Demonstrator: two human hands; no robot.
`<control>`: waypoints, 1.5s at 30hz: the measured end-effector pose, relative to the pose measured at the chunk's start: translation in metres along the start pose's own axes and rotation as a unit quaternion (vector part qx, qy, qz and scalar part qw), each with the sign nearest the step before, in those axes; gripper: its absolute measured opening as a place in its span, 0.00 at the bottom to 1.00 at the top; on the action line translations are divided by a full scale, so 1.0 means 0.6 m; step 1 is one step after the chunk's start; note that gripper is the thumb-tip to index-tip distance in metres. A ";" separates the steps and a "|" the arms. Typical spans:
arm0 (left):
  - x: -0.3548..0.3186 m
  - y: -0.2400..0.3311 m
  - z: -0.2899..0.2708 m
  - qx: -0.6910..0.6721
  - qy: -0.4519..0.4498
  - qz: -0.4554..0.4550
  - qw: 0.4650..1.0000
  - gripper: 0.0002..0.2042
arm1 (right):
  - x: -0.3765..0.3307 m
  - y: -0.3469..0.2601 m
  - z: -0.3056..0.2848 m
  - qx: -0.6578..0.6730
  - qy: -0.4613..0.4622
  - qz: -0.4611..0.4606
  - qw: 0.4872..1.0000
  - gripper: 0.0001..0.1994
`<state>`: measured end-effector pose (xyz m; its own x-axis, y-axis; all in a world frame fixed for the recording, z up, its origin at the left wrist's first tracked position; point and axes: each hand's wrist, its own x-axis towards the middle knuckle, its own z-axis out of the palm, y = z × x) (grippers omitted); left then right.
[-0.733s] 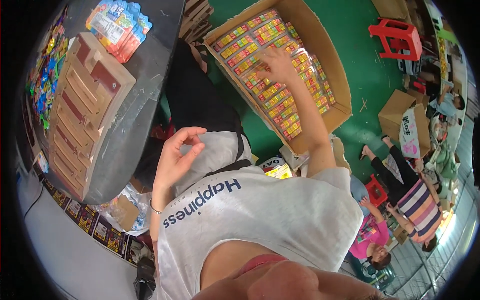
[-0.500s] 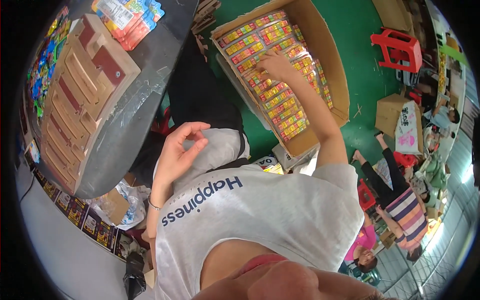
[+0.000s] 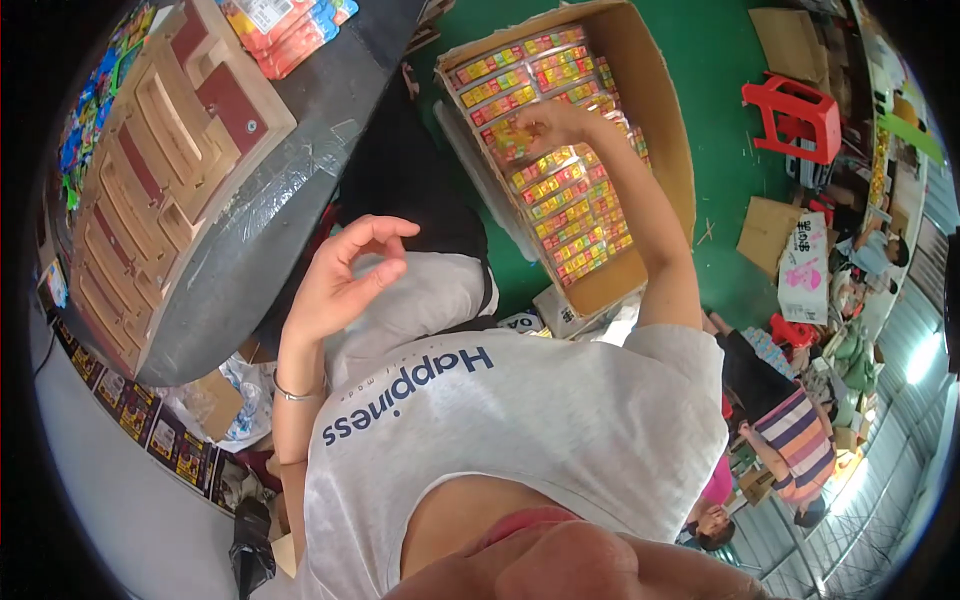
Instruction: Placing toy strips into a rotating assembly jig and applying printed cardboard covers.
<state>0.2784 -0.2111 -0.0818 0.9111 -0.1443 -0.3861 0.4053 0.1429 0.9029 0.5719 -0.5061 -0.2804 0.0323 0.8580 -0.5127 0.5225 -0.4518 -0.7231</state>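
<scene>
My right hand point(image 3: 556, 124) is over the cardboard box point(image 3: 672, 130). Its fingers are curled on a clear pack of small red and yellow blocks point(image 3: 508, 140), tilted and blurred at the box's left side. Rows of similar clear packs point(image 3: 572, 225) fill the box, their red, yellow and green blocks facing up. My left hand point(image 3: 350, 265) hovers over my lap, between the dark table and the box. Its thumb and fingers are apart, with nothing between them.
The dark table point(image 3: 255, 255) at left bears a slotted wooden jig point(image 3: 160, 150), printed packets point(image 3: 290, 35) and a heap of small colourful pieces point(image 3: 85, 110). A red stool point(image 3: 825, 125), an open carton point(image 3: 770, 235) and other people are off to the right.
My right hand has curled round a pack and tilted it up from the rows. My left hand has shifted slightly up and left, still holding nothing.
</scene>
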 end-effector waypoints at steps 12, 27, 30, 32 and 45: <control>0.050 0.048 0.074 -0.442 0.039 0.062 0.894 0.32 | -0.049 -0.494 -0.042 0.455 0.139 -0.088 0.875 0.13; -0.171 0.169 -0.229 -0.352 0.340 0.128 0.863 0.10 | 0.241 -0.717 -0.184 0.276 0.276 -0.083 0.917 0.08; -0.194 0.168 -0.278 -0.364 0.297 0.134 0.873 0.13 | 0.274 -0.721 -0.192 0.115 0.322 -0.007 0.940 0.11; -0.206 0.167 -0.294 -0.364 0.252 0.127 0.888 0.15 | 0.281 -0.728 -0.187 -0.056 0.355 0.035 0.933 0.15; -0.244 0.155 -0.308 -0.330 0.296 0.142 0.885 0.17 | 0.319 -0.824 -0.137 0.326 0.200 -0.098 0.919 0.10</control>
<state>0.1963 0.0042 0.0240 0.7836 0.5002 -0.3686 -0.0699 0.6604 0.7476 0.3897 -0.0985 0.0170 0.3703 0.9008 -0.2267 -0.0656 -0.2181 -0.9737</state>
